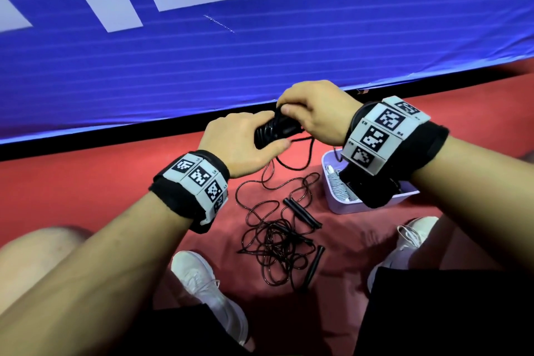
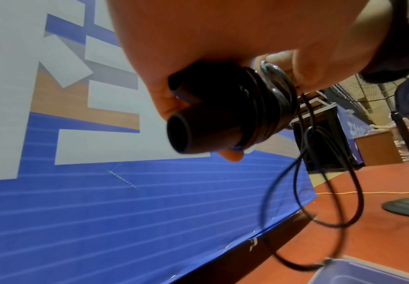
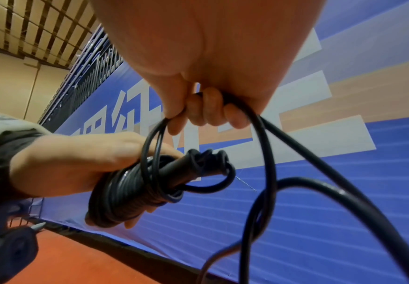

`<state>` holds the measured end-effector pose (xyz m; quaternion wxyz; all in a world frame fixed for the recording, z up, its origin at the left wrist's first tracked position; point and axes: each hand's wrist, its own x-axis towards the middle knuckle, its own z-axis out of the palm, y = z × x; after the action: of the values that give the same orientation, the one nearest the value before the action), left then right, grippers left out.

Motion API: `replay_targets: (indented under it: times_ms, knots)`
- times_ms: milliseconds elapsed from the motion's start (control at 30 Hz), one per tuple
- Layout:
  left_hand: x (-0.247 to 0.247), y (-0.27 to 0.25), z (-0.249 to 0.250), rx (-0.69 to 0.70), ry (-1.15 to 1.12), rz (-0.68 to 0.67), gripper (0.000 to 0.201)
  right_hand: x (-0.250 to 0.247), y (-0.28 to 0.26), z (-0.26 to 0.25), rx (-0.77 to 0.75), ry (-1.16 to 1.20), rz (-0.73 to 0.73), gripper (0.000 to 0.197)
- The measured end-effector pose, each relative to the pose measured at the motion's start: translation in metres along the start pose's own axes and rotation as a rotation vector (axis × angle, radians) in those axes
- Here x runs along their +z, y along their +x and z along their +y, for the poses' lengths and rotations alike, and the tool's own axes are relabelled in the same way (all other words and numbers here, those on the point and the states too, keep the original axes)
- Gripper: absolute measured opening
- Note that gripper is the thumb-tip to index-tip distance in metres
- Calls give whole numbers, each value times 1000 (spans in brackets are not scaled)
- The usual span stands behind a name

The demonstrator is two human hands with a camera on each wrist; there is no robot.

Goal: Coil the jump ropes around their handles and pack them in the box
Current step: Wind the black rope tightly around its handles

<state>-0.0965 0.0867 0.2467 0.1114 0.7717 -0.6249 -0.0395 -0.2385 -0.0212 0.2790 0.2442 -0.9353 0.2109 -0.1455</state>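
My left hand [image 1: 239,141] grips a pair of black jump-rope handles [image 1: 274,131] with black rope wound round them; the handle ends [image 2: 189,132] face the left wrist camera. The coiled bundle [image 3: 135,188] shows in the right wrist view. My right hand [image 1: 312,110] pinches the loose black rope [image 3: 266,153] just above the bundle, fingers curled round it. The free rope hangs down in loops toward the floor. A lavender box [image 1: 372,205] stands on the red floor at the right, partly hidden by my right wrist, holding a coiled white rope [image 1: 339,185] and something dark.
More black jump rope [image 1: 277,243] lies tangled on the red floor [image 1: 86,176] between my white shoes [image 1: 208,283], with loose black handles [image 1: 303,214]. A blue banner wall [image 1: 202,52] rises just behind my hands. A fan stand base [image 2: 407,207] stands far right.
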Motion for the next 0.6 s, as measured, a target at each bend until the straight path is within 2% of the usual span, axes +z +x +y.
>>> replay_targets:
  times_ms: [133,300,333,433,533,600]
  knots:
    - [-4,-1,9,-24,-32,74,43,-4,0,1,82,115,55,18]
    - [-7,-7,11,0,-264,157,42,-15,3,13,259,520,95,6]
    - [-7,-8,12,-8,-318,169,42,-14,3,14,292,592,98,7]
    - [-7,-8,12,-35,-469,221,47,-5,3,14,353,702,90,28]
    - [-9,-5,13,-91,-564,272,51,8,3,12,415,781,83,18]
    - [-12,-3,13,-106,-591,280,58,17,4,10,405,773,52,24]
